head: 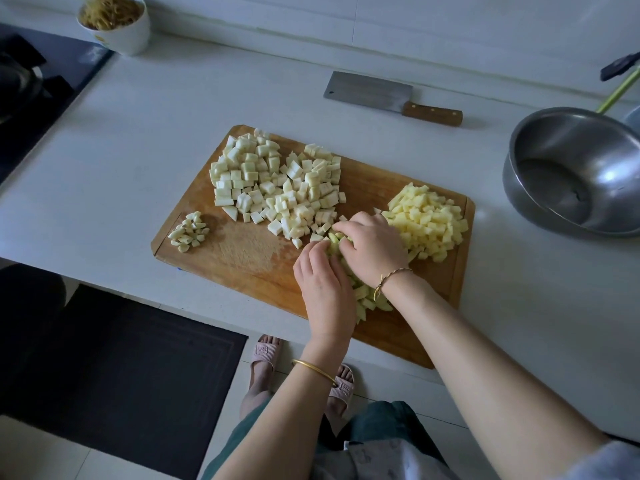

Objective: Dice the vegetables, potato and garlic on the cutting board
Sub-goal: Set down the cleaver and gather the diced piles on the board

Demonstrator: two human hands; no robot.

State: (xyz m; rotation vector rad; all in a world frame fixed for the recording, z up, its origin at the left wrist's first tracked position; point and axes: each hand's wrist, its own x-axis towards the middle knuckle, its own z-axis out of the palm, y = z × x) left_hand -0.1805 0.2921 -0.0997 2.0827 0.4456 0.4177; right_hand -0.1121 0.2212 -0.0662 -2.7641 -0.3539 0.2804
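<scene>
Two grips, left hand (325,292) and right hand (372,247), curl round green dice (366,300) on board (242,254); potato (426,220) just right.

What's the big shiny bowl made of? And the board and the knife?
The bowl looks like steel: grey, shiny, with reflections. The cutting board looks like wood: brown, grainy, scuffed pale by cuts. The cleaver has a dull grey metal blade and a brown, probably wooden grip with rivets.
</scene>
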